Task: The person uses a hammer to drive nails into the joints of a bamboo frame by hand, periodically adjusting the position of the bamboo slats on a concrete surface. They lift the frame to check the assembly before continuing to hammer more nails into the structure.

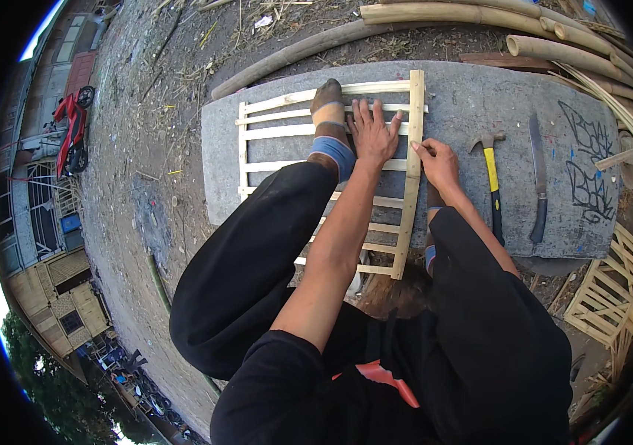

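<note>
A pale bamboo slat frame (408, 204) lies on a grey concrete slab (465, 96), its thick rail to the right and thin slats running leftward. My left hand (376, 135) rests flat over the upper slats, fingers spread, close beside the rail. Fingertips of my right hand (441, 165) are pinched at the rail's right edge; anything small between them is too hidden to make out. My left foot in a striped sock (328, 115) presses on the slats. Right of my right hand lie a claw hammer (493, 178) with a yellow-black handle and a long dark-handled knife (536, 156).
Bamboo poles (450, 16) are piled beyond the slab and along its right. Another slatted bamboo frame (613, 282) leans at the lower right. A red motorbike (71, 132) stands far left on the dirt ground (138, 89).
</note>
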{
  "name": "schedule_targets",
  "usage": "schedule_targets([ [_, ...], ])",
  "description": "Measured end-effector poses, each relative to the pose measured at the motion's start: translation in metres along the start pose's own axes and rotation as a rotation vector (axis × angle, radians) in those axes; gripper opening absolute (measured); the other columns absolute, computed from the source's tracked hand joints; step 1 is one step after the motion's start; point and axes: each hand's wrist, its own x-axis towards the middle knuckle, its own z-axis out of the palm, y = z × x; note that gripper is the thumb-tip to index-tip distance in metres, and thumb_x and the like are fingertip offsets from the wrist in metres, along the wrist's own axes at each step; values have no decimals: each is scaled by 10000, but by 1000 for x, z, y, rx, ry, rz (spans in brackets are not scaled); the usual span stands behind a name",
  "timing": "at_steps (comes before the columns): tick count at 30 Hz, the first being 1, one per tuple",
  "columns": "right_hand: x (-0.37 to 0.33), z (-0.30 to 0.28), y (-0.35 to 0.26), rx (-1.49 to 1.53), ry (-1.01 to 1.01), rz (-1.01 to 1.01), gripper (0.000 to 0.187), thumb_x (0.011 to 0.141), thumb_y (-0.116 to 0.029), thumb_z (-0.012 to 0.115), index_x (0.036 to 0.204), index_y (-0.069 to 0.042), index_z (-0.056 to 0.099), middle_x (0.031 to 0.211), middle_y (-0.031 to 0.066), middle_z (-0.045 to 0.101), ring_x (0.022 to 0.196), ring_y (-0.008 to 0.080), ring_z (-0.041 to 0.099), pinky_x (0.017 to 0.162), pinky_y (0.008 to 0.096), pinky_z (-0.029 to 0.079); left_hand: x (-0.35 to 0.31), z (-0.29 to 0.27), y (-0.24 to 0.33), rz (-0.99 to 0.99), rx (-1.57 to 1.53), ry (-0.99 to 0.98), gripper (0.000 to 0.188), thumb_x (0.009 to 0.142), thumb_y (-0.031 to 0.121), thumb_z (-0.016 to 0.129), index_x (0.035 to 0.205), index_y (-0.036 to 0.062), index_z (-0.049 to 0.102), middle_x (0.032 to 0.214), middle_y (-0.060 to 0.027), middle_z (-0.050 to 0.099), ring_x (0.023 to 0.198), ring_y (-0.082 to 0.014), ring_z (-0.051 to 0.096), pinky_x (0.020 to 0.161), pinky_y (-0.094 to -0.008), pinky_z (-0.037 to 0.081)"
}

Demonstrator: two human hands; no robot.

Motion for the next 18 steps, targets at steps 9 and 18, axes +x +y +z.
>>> schedule_targets([
  [9,-4,0,1,59,41,-49,363,876,-373,700,905,-11,706,731,187,686,685,331,680,635,407,504,-5,-1,3,-4,-61,-10,626,979,479,493,1430,60,380,1509,-244,282,1468,-452,135,1122,-668,196],
  [18,-46,-40,19,141,295,-161,242,893,-146,691,1104,-38,638,955,100,680,869,202,644,776,337,500,-6,-2,2,-34,-61,-84,715,977,539,455,1527,116,278,1579,-256,158,1479,-472,60,1140,-665,139],
])
